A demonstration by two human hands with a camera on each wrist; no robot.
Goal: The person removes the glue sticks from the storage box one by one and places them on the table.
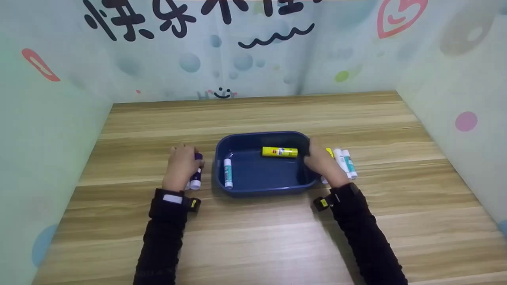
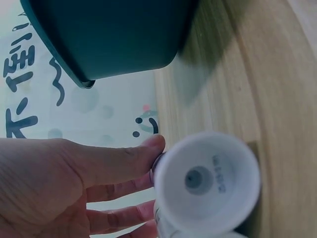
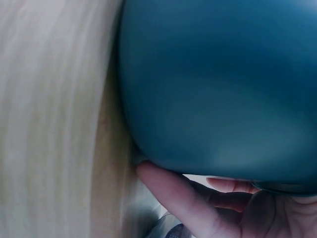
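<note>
My left hand (image 1: 181, 164) is at a purple glue stick with a white end (image 1: 195, 183), left of the blue basin (image 1: 261, 193); thumb and fingers pinch its far part. The left wrist view shows its round white base (image 2: 208, 186) close up. A second stick's white end (image 1: 188, 185) shows beside it. My right hand (image 1: 323, 160) is down against the basin's right side, its thumb (image 3: 181, 201) straight along the outer wall (image 3: 218, 99). Nothing shows between its thumb and fingers. Beside it lie a yellow glue stick (image 1: 329, 151), partly hidden, and several white ones (image 1: 350, 164).
Inside the basin, a yellow glue stick (image 1: 279, 152) lies near the back and a white-teal one (image 1: 228, 173) by the left wall. A printed backdrop (image 1: 261, 67) rises behind the wooden table (image 1: 257, 237), with pale panels at both sides.
</note>
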